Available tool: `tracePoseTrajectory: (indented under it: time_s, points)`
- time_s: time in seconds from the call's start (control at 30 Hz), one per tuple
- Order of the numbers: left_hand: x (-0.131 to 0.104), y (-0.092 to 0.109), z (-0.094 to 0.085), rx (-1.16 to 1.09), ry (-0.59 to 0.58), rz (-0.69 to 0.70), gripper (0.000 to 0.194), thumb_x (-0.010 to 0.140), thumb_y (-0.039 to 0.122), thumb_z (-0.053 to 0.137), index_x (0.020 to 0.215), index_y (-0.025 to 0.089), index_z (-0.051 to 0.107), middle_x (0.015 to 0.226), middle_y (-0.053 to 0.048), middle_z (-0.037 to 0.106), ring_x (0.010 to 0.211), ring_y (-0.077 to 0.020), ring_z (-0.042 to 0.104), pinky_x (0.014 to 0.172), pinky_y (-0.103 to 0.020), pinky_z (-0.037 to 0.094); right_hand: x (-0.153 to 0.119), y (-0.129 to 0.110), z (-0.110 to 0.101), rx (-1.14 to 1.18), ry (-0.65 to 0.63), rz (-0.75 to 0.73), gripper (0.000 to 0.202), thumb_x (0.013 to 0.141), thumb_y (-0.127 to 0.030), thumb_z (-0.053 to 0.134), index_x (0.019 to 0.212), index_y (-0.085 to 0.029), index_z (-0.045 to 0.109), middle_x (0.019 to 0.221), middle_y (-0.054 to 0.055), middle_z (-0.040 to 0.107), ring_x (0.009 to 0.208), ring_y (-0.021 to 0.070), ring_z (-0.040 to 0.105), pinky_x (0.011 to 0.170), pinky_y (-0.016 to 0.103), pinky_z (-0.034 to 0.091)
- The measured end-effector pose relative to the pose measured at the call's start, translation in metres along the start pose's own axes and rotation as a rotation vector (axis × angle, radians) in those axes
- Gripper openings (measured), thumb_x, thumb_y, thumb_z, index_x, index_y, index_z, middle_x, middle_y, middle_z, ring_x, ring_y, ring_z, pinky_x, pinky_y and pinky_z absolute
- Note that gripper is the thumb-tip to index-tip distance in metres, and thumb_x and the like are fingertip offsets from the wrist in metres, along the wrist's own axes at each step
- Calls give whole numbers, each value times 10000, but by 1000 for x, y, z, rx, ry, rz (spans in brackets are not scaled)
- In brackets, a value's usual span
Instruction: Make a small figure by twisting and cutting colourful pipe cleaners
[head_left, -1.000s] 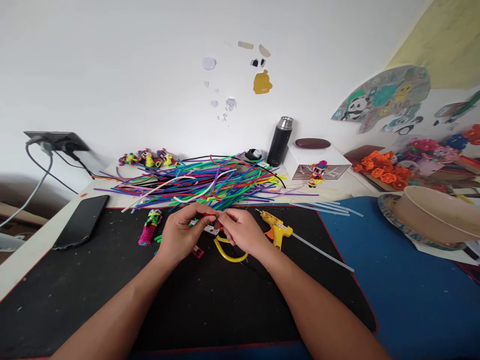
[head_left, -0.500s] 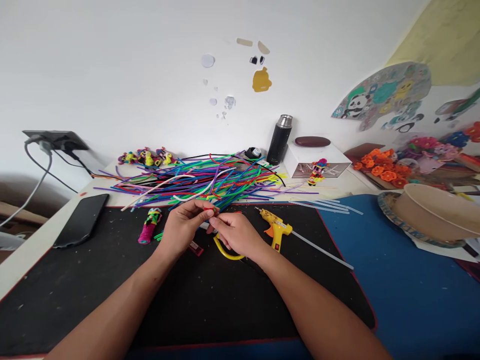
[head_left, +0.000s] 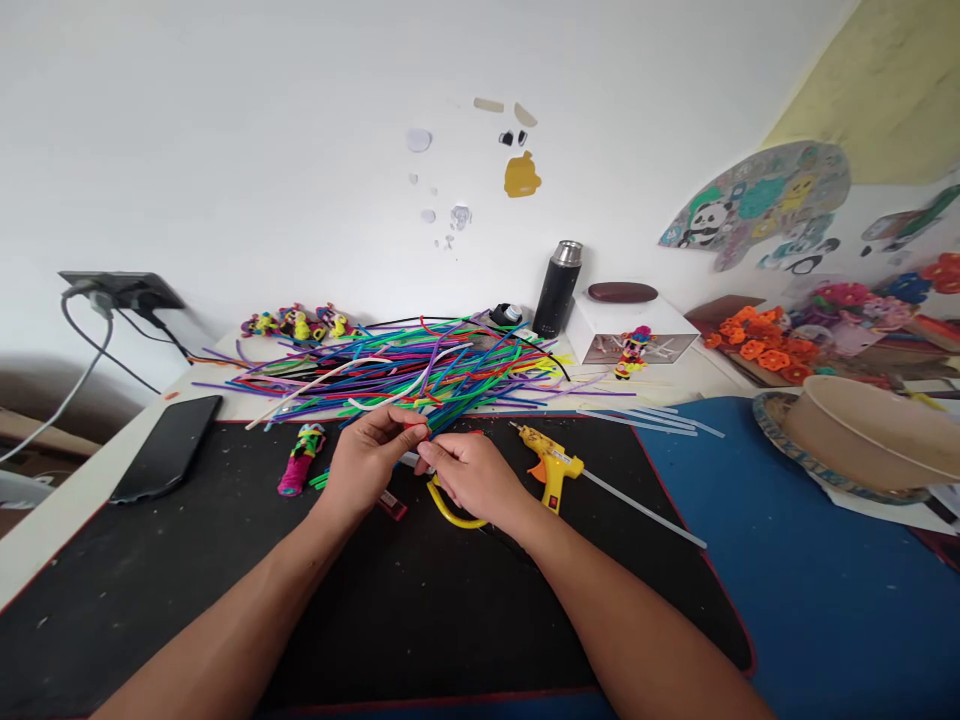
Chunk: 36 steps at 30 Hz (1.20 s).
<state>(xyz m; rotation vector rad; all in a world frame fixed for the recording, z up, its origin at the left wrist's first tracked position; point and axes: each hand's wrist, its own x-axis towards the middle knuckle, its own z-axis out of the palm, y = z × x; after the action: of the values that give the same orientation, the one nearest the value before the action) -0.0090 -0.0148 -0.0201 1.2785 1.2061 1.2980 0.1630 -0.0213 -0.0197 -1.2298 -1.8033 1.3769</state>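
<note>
White wall point(head_left: 262, 150) fills the upper frame; black mat point(head_left: 420, 620) spreads across lower centre; mid-frame, the left hand point(head_left: 367, 458) pinches a small red piece point(head_left: 421, 432) at its fingertips; the right hand point(head_left: 474, 477) is just beside, its grip impossible to tell; right of centre lies a yellow glue gun point(head_left: 553, 460).

Your pipe cleaners point(head_left: 405, 368) look matt and fuzzy, your glue gun point(head_left: 553, 460) smooth plastic, your flask point(head_left: 556, 300) matt black beneath a shiny metal cap point(head_left: 570, 253).
</note>
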Motion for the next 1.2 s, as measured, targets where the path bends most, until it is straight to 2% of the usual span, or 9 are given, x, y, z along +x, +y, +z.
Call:
tracePoseTrajectory:
  time_s: [0.2,0.37,0.57,0.73,0.97,1.2]
  points:
    - [0,1,-2,24,-4,1,344,699,476,898,806,187,745,719,-17,705,628,-172,645,575,-297,552,-2,-2,2,-11,-5,1,357,1062,-403,541,876,-190,759,504,-57,491,475,118,483,531,243,291]
    - [3,-1,-8,56,10,31,350,737,485,883,875,192,751,791,-28,726,703,-176,656,631,-283,544,-3,-4,0,-44,-5,-15,331,1031,-396,571,786,-194,664,543,-48,532,496,114,491,518,241,283]
    - [3,-5,-11,39,-24,69,326,781,431,863,944,201,699,875,-14,716,770,-168,678,730,-284,561,3,5,-9,75,126,-38,322,1031,-452,548,860,-198,646,567,-49,529,495,115,482,522,237,336]
    - [-2,-5,-9,158,-77,93,272,831,419,809,931,204,676,819,-14,712,752,-186,687,716,-297,553,6,10,-8,142,176,-50,289,1000,-461,591,883,-207,662,586,-44,551,490,117,482,506,236,358]
    - [-5,-4,-10,386,-86,171,215,882,414,742,943,218,678,827,-9,718,759,-198,689,735,-309,527,8,12,-8,150,203,-71,239,972,-431,629,895,-212,688,656,-26,604,511,114,489,502,234,365]
    - [-4,-3,-11,398,-147,179,200,898,389,712,997,230,642,869,-3,741,789,-200,717,764,-306,530,8,11,-9,156,184,-99,182,953,-390,641,924,-218,693,673,-30,617,523,118,505,505,235,367]
